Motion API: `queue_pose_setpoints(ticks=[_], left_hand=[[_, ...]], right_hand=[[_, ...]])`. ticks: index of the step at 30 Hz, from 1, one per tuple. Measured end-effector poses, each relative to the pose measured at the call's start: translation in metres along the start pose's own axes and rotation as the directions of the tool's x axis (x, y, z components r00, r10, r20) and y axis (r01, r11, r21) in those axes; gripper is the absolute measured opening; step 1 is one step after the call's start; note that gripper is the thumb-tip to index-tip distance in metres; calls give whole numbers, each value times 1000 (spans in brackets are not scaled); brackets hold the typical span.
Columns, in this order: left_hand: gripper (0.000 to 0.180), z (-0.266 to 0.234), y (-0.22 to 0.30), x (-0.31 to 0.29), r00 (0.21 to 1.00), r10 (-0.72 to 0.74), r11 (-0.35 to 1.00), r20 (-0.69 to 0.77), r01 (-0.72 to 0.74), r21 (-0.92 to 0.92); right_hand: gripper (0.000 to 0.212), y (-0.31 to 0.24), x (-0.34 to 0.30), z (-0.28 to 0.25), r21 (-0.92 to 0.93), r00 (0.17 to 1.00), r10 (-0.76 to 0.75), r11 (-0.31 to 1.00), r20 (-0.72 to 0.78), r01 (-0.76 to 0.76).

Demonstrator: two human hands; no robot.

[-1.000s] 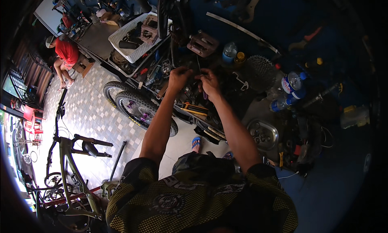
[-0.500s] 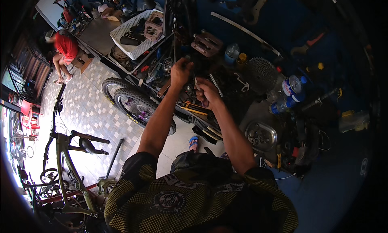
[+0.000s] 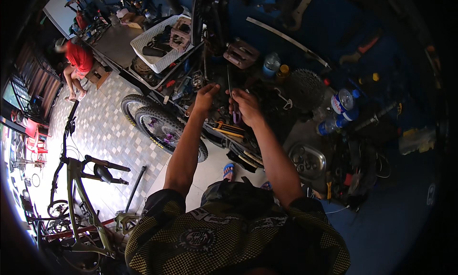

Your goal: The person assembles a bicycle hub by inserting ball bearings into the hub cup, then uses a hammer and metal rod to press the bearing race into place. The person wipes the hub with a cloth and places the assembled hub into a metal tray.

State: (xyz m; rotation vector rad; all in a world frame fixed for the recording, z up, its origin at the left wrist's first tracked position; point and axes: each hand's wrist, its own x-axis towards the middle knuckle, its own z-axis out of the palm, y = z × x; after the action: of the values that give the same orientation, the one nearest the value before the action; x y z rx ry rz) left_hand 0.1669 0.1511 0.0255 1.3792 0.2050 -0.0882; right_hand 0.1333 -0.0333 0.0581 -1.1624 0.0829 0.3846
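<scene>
Shirt fabric point(image 3: 224, 239), dark with yellow dotting, fills the lower edge, and two bare forearms reach from its sleeves over a dim, cluttered surface point(image 3: 298, 132). The right hand point(image 3: 245, 105) has its grip wrapped around a slim tool point(image 3: 230, 82); a purple handle shows below the fingers, and the thin dark shaft points away from the body, between the two hands. The left hand point(image 3: 205, 96) is near the shaft, fingers drawn together; whether its grip pinches anything cannot be told. To the right, a metal tray point(image 3: 324, 166) holds small round parts. Left of the forearms stand two bicycle wheels point(image 3: 164, 132). Beyond the hands are a brownish pedal point(image 3: 242, 54), a clear bottle point(image 3: 272, 65), a yellow-topped container point(image 3: 284, 71) just beside it and a toothed sprocket cluster point(image 3: 305, 89). Farther off to the left, a white perforated basket point(image 3: 164, 64) holds dark parts. Across the tiled floor point(image 3: 105, 113), well apart from the hands, a person point(image 3: 78, 55) in red sits.
</scene>
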Motion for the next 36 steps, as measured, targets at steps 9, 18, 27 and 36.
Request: queue_pose_setpoints(ticks=[9,18,27,36], left_hand=[[18,-6,13,-13,967,-61,918,246,152,-367],[15,5,3,-10,987,-51,933,155,102,-345],[25,-3,52,3,997,73,993,-10,-73,-91],[35,-43,64,12,771,635,248,-37,-158,956]], right_hand=[[36,29,-5,26,-867,849,-514,473,-124,159],[33,25,-26,9,-970,802,-596,212,-33,118],[31,62,-75,-80,-899,824,-551,415,-129,137],[47,-6,-180,-97,676,951,-149,733,271,-78]])
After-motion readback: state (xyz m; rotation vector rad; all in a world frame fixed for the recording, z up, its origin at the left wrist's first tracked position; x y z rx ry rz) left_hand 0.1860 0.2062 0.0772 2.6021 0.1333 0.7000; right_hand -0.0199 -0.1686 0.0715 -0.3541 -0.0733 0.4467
